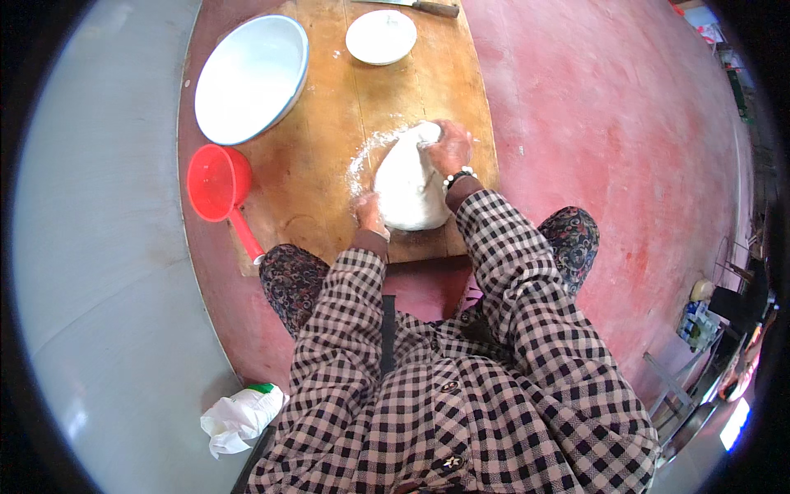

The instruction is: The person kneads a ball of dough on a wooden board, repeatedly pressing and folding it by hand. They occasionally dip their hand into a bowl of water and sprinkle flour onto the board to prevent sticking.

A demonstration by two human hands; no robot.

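Note:
A large lump of white dough (410,191) lies on the wooden board (327,185) before me, drawn out to a narrower end at the far side. My right hand (450,147) grips that far end, its fingers curled around the dough. Beside the near left edge of the lump, my left hand (368,211) rests against it; its fingers are blurred and partly hidden. Loose white flour (364,157) is scattered in an arc on the board, left of the dough and beyond it.
A large white basin (252,80) with a blue rim and a red plastic ladle (213,183) are at the left. Farther off are a white bowl (381,37) and a knife (435,8). A white plastic bag (241,417) lies on the floor at lower left.

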